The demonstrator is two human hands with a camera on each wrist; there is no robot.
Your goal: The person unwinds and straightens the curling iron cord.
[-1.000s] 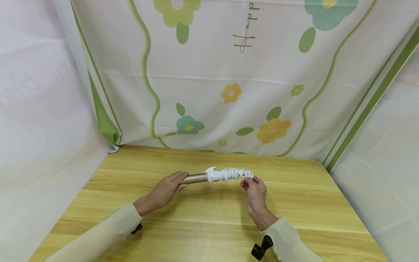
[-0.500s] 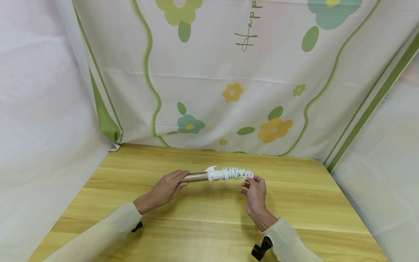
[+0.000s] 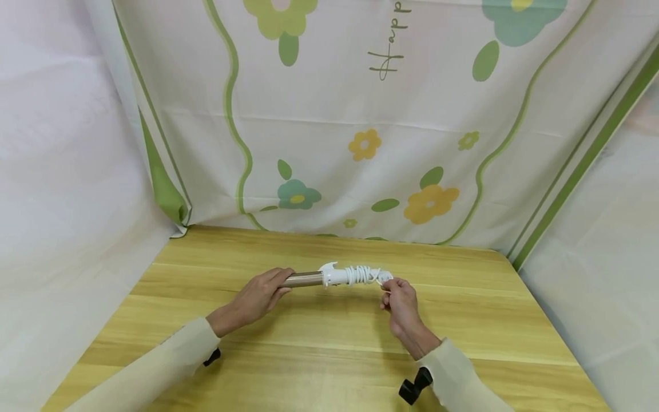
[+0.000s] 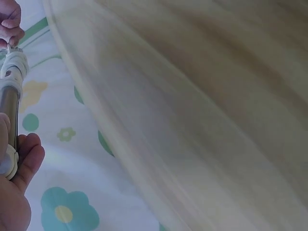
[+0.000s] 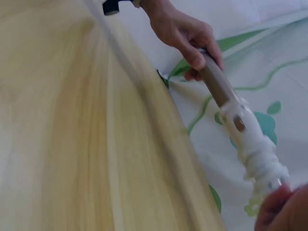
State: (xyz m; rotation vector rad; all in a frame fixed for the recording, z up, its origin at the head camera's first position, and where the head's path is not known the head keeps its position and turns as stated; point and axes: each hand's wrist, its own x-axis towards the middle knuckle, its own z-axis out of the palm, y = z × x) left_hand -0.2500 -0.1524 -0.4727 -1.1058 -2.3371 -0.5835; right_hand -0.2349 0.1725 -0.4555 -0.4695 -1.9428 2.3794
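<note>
A curling iron (image 3: pixel 337 277) with a bronze barrel and white handle is held up over the table, lying nearly level across the head view. My left hand (image 3: pixel 254 298) grips the far end of its barrel (image 5: pixel 217 83), fingers and thumb wrapped around it. A white power cord (image 3: pixel 357 274) is wound in several coils around the handle. At the handle's tail end, my right hand (image 3: pixel 404 302) pinches a strand of this cord between thumb and forefinger. The left wrist view also catches the right hand (image 4: pixel 10 23) at the cord, just above the coils.
A wood-grain table (image 3: pixel 319 355) spreads under both hands. Behind it hangs a white cloth (image 3: pixel 309 131) printed with flowers, and pale cloth walls (image 3: pixel 67 171) stand on both sides. Black wrist cameras (image 3: pixel 415 386) sit below the sleeves.
The right hand's fingers, slightly spread half a second ago, have closed on the cord strand near the handle's end. The curling iron and left hand have shifted slightly left in view.
</note>
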